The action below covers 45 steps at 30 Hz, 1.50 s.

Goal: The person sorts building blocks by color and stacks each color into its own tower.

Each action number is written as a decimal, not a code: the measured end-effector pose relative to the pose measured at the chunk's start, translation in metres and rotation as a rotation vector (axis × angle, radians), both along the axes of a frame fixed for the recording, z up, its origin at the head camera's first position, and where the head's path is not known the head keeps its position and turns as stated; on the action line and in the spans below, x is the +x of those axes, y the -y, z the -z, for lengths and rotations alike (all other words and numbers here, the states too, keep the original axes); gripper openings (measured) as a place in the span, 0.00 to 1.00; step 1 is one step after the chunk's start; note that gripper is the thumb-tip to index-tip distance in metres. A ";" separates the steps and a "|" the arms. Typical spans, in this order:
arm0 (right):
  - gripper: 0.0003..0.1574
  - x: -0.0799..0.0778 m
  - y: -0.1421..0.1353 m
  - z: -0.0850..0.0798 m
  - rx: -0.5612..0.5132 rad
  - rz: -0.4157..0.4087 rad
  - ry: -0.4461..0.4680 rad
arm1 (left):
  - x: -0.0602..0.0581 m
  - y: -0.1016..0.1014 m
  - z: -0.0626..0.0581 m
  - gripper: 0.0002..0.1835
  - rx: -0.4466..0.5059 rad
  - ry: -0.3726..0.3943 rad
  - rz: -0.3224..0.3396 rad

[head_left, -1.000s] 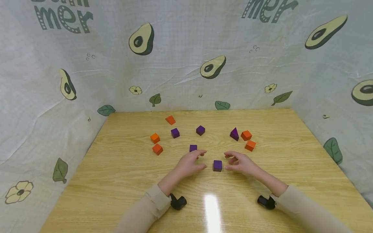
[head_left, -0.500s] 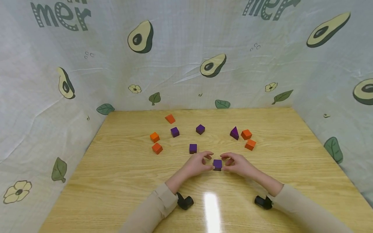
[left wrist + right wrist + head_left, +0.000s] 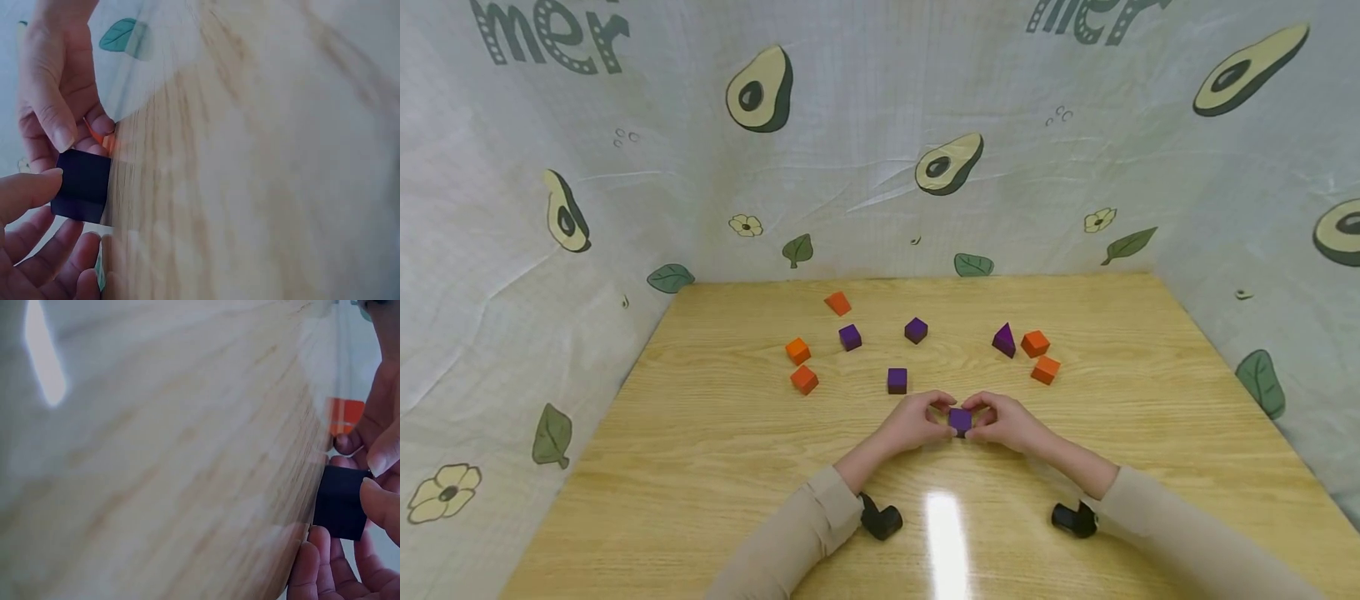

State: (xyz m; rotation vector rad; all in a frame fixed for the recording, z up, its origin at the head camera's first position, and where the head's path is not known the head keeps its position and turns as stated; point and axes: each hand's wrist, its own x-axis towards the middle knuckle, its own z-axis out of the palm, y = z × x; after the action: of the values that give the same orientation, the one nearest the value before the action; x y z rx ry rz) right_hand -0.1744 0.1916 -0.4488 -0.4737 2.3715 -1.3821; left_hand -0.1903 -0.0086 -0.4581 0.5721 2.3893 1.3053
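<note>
In the head view we can read "mer" twice on the cloth point(image 3: 850, 100), in grey-green letters: the first "mer" point(image 3: 559, 35) towards ten o'clock, with a sliver of lettering above it too cropped for us to read, the second "mer" point(image 3: 1094, 20) towards one o'clock, cropped along its top.

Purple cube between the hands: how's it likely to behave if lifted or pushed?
The purple cube is probably stiff: edges look straight, with no visible dent where the left hand and right hand touch it. Likely to slide rather than roll, given its flat faces. Unlikely to tip easily, being about as wide as tall. Weight can't be told.
</note>
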 end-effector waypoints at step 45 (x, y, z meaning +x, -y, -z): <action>0.26 -0.032 0.005 -0.002 0.033 0.109 0.020 | -0.018 -0.011 0.000 0.18 0.074 0.064 -0.192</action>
State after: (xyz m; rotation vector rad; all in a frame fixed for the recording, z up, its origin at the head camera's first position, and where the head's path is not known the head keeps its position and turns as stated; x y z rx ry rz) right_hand -0.2060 0.1866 -0.4470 -0.3247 2.4324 -1.3851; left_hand -0.2084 0.0028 -0.4581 0.3215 2.3999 1.4733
